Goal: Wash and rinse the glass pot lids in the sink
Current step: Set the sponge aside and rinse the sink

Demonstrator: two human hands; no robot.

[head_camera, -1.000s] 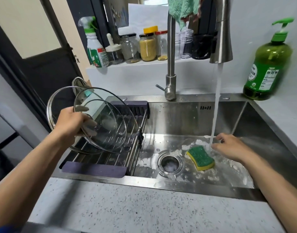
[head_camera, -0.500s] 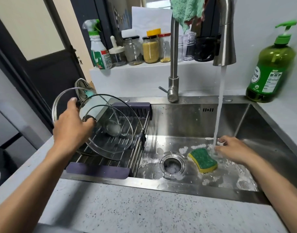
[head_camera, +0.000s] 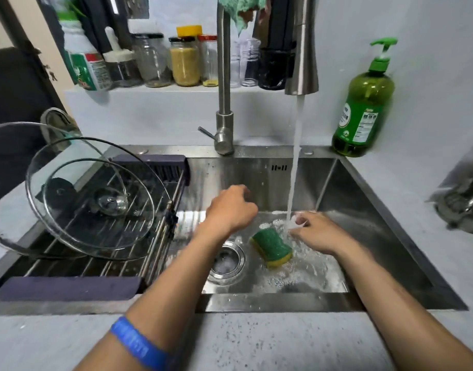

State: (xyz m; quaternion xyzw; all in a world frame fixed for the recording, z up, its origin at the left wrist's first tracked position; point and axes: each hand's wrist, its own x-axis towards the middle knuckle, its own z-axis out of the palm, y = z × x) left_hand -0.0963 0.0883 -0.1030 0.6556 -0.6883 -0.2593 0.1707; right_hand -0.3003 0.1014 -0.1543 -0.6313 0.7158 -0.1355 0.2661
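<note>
Right, nearest in: blue wristband (head_camera: pixel 139 344) on the left forearm, both arms reaching over the counter edge (head_camera: pixel 256 341) into the sink (head_camera: pixel 385 236). Right hand (head_camera: pixel 317 231) low in the basin, fingers loosely spread under the water stream (head_camera: pixel 294 167), holding nothing visible, fingertips wet in the splash. Sponge (head_camera: pixel 273 246) flat on the sink floor just left of the right hand, green side up, long axis running roughly near-right to far-left, between the two hands and beside the drain (head_camera: pixel 226 261). Left hand (head_camera: pixel 231 208) raised above the basin, fingers curled downward, nothing visibly gripped; can't confirm since the fingertips are hidden behind the knuckles. Glass lids (head_camera: pixel 93 194) well off to the left of both hands, leaning tilted on the drying rack (head_camera: pixel 69 286) over the sink's left side, smaller lid overlapping a larger one, knob facing the camera. Left hand clearly nearer the lids; right hand nearer the sponge and tap. Probably hand rinsing now, lids looking done and parked. Further back: faucet (head_camera: pixel 224 103), soap bottle (head_camera: pixel 364 108) far right on the counter, jars (head_camera: pixel 184 60) along the shelf.
</note>
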